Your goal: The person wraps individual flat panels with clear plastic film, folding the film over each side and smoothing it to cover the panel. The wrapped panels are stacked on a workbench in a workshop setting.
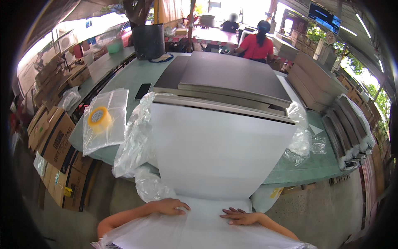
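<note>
My left hand (171, 206) lies on a white sheet (203, 209) close to my body, its fingers stretched and apart. Opposite it, my right hand (239, 217) rests palm down on the same surface with spread fingers. Clear plastic film (166, 234) covers the lower part around my forearms. Beyond both hands a large white board (224, 153) tilts down from the table's near edge. Behind its top edge is a stack of dark grey boards (232, 76). Crumpled clear plastic (139, 141) hangs along the board's left side.
On the green table (286, 170) are a yellow tape roll (99, 118) on flat plastic bags, a phone (143, 91) and a black bin (148, 41). Wrapped boards (348, 130) stand at right. Cardboard boxes (62, 145) are stacked at left. A person in red (257, 46) is farther back.
</note>
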The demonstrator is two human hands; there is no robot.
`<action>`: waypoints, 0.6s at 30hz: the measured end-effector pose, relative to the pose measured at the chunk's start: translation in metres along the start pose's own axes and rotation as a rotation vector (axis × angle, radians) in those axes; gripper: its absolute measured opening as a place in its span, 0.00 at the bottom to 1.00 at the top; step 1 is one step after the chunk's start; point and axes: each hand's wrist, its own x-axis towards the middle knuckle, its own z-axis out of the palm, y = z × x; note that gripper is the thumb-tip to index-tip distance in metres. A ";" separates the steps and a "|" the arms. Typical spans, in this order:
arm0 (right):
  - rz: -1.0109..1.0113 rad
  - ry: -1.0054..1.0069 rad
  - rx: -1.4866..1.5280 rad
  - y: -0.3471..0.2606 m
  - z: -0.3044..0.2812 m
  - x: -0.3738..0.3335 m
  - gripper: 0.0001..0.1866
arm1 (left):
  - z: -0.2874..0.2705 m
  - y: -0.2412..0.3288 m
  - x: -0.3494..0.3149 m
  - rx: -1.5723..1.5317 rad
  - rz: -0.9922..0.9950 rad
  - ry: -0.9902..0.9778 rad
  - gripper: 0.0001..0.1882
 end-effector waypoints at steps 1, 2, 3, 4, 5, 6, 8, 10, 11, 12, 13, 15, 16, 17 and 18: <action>0.053 0.006 0.051 0.022 0.000 0.015 0.35 | -0.002 -0.022 0.009 0.023 -0.086 0.033 0.18; 0.108 0.019 0.108 0.040 0.001 0.027 0.37 | -0.008 -0.033 0.018 0.047 -0.167 0.061 0.18; 0.157 0.024 0.167 0.048 0.002 0.033 0.38 | -0.015 -0.037 0.029 0.099 -0.107 0.067 0.17; 0.190 -0.071 0.122 0.044 -0.003 0.041 0.41 | -0.022 -0.034 0.041 0.151 -0.054 0.071 0.16; 0.224 -0.164 0.073 0.030 -0.019 0.051 0.43 | -0.032 -0.024 0.055 0.205 0.002 0.076 0.16; 0.263 -0.242 0.028 0.015 -0.040 0.061 0.45 | -0.046 0.014 0.066 0.128 0.060 0.236 0.16; 0.017 -0.056 -0.001 -0.056 -0.063 0.056 0.48 | -0.062 0.106 0.067 -0.113 0.126 0.466 0.17; -0.006 0.238 0.076 -0.085 -0.077 0.066 0.42 | -0.076 0.152 0.055 -0.222 0.248 0.609 0.19; -0.166 0.383 0.287 -0.099 -0.090 0.056 0.37 | -0.080 0.162 0.045 -0.187 0.358 0.696 0.20; -0.317 0.533 0.504 -0.112 -0.104 0.042 0.33 | -0.085 0.167 0.041 -0.155 0.478 0.772 0.22; -0.366 0.646 0.616 -0.120 -0.115 0.026 0.28 | -0.095 0.164 0.034 -0.125 0.459 0.918 0.24; -0.446 0.792 0.773 -0.121 -0.126 0.013 0.25 | -0.113 0.152 0.016 -0.066 0.416 1.206 0.29; -0.481 0.811 0.816 -0.120 -0.128 0.014 0.25 | -0.107 0.146 0.020 -0.137 0.342 1.073 0.29; -0.510 0.828 0.862 -0.119 -0.127 0.015 0.25 | -0.096 0.135 0.030 -0.211 0.264 0.937 0.29; -0.477 0.836 0.797 -0.121 -0.123 0.014 0.26 | -0.088 0.129 0.034 -0.285 0.187 0.803 0.29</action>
